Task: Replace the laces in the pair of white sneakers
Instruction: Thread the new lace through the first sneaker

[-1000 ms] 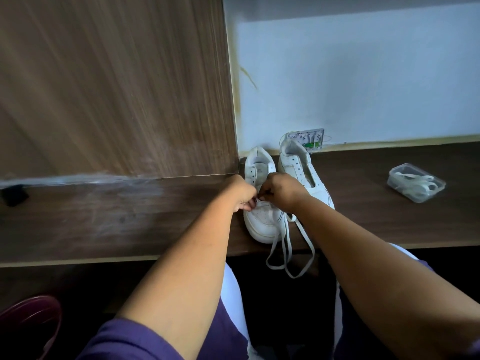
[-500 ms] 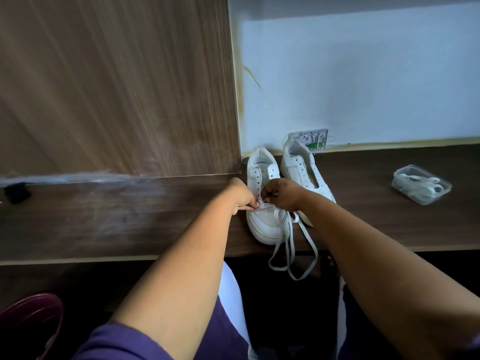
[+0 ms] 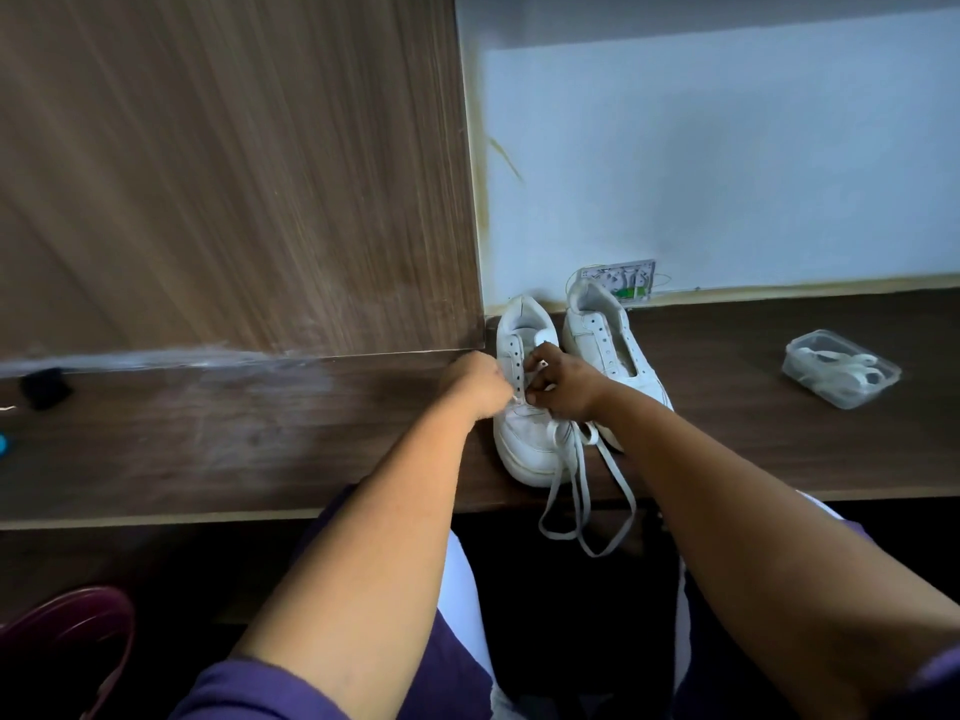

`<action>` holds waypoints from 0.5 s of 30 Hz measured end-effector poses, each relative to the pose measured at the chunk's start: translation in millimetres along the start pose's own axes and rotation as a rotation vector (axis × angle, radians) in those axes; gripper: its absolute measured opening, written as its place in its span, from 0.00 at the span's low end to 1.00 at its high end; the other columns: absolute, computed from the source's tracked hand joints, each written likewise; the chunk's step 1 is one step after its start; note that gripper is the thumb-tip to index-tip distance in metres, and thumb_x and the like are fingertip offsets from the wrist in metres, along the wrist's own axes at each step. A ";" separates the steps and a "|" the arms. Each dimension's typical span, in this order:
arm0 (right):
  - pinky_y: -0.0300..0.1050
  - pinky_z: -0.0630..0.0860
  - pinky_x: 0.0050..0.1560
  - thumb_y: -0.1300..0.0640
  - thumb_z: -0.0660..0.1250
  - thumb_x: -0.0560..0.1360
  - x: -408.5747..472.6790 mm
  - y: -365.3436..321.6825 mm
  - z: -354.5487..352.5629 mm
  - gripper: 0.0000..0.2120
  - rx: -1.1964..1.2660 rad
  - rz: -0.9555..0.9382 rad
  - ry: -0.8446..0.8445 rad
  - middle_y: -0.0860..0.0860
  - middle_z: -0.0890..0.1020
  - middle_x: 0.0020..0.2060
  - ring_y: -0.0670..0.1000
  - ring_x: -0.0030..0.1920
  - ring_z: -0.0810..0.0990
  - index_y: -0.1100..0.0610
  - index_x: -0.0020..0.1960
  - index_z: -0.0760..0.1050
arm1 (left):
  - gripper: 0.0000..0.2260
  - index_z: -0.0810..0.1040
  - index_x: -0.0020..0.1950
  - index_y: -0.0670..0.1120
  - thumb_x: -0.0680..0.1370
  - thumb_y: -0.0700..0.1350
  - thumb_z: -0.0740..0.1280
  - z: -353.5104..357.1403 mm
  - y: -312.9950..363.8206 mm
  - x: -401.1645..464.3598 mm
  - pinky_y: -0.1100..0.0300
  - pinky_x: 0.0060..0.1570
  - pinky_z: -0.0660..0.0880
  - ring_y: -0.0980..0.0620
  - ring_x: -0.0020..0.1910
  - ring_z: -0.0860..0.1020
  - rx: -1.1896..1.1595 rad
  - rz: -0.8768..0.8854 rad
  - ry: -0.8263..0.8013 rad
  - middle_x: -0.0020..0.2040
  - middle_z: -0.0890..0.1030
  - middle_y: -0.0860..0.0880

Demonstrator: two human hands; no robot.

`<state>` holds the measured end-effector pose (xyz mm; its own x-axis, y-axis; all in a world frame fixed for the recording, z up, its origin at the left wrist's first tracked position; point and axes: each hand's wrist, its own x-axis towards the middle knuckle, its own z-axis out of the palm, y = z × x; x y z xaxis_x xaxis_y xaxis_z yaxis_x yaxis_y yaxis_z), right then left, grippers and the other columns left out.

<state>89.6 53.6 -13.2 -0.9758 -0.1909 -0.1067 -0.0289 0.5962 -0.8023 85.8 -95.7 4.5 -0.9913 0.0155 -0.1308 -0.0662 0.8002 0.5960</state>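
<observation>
1. The dark wooden worktop (image 3: pixel 208 433) carries both white sneakers by the wall.
2. The left sneaker (image 3: pixel 524 423) is being worked; the right sneaker (image 3: pixel 608 345) looks unlaced.
3. A white lace (image 3: pixel 576 491) trails off the front edge.
4. A clear box (image 3: pixel 841 367) holds more laces.
5. The left hand (image 3: pixel 480 381) and right hand (image 3: pixel 558 379) pinch the lace at the lower eyelets; whether it goes in or out, I cannot tell. Next comes feeding its tip through a small eyelet.

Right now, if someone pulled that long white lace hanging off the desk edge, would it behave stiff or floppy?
Probably floppy: the lace droops over the desk edge in slack loops. It looks flat and thin, so likely very light. A pull might drag it through the eyelets of the left sneaker, where both hands work.
</observation>
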 end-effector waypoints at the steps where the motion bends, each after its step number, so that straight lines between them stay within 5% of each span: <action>1: 0.40 0.77 0.38 0.66 0.69 0.73 -0.5 0.5 -0.5 0.15 -0.027 -0.014 0.006 0.55 0.80 0.43 0.51 0.40 0.78 0.56 0.56 0.69 | 0.05 0.79 0.39 0.45 0.72 0.37 0.67 -4.2 -3.7 2.9 0.53 0.45 0.80 0.42 0.48 0.81 -0.121 -0.026 0.000 0.42 0.82 0.45; 3: 0.40 0.76 0.46 0.67 0.71 0.71 -1.4 1.5 -1.5 0.15 -0.060 -0.053 0.043 0.56 0.81 0.43 0.51 0.45 0.79 0.55 0.52 0.71 | 0.11 0.74 0.36 0.48 0.74 0.34 0.63 -15.4 -7.8 3.2 0.51 0.50 0.78 0.42 0.51 0.80 -0.396 -0.054 0.035 0.41 0.80 0.47; 6: 0.31 0.74 0.42 0.67 0.73 0.69 -6.0 -1.1 -2.0 0.13 -0.073 -0.078 0.099 0.53 0.82 0.41 0.47 0.43 0.80 0.55 0.49 0.74 | 0.11 0.69 0.42 0.47 0.81 0.35 0.57 -33.7 3.1 -11.0 0.48 0.53 0.75 0.48 0.46 0.78 -1.015 -0.080 0.029 0.41 0.79 0.47; 9: 0.32 0.74 0.43 0.65 0.75 0.69 -8.4 -1.8 -2.3 0.12 -0.124 -0.084 0.116 0.51 0.84 0.42 0.46 0.43 0.81 0.54 0.48 0.76 | 0.12 0.67 0.41 0.47 0.82 0.38 0.53 -54.6 9.5 -19.9 0.63 0.27 0.67 0.55 0.25 0.69 -1.606 -0.177 0.080 0.28 0.72 0.51; 10: 0.33 0.74 0.43 0.64 0.75 0.69 -9.3 -1.4 -2.2 0.12 -0.137 -0.087 0.114 0.51 0.84 0.43 0.47 0.44 0.81 0.54 0.48 0.76 | 0.11 0.68 0.41 0.47 0.82 0.39 0.54 -56.6 7.3 -18.4 0.65 0.23 0.61 0.55 0.24 0.65 -1.539 -0.194 0.138 0.26 0.68 0.52; 12: 0.35 0.74 0.45 0.64 0.74 0.70 -9.8 0.1 -1.8 0.12 -0.154 -0.089 0.118 0.51 0.84 0.44 0.48 0.45 0.81 0.55 0.49 0.77 | 0.05 0.72 0.48 0.45 0.82 0.42 0.58 -49.0 1.5 -15.0 0.63 0.31 0.66 0.51 0.36 0.71 -0.873 -0.114 0.182 0.36 0.73 0.50; 15: 0.37 0.75 0.47 0.64 0.73 0.70 -9.8 2.3 -0.3 0.12 -0.183 -0.093 0.137 0.52 0.83 0.45 0.49 0.46 0.80 0.57 0.52 0.77 | 0.17 0.75 0.59 0.41 0.79 0.52 0.65 -17.8 -6.5 -19.4 0.57 0.47 0.68 0.46 0.55 0.76 0.068 0.047 -0.149 0.55 0.77 0.43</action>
<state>99.0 57.1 -13.8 -0.9870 -0.1514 0.0536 -0.1468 0.7149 -0.6836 103.4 -111.8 17.2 -0.9649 0.1382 -0.2233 -0.0077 0.8350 0.5502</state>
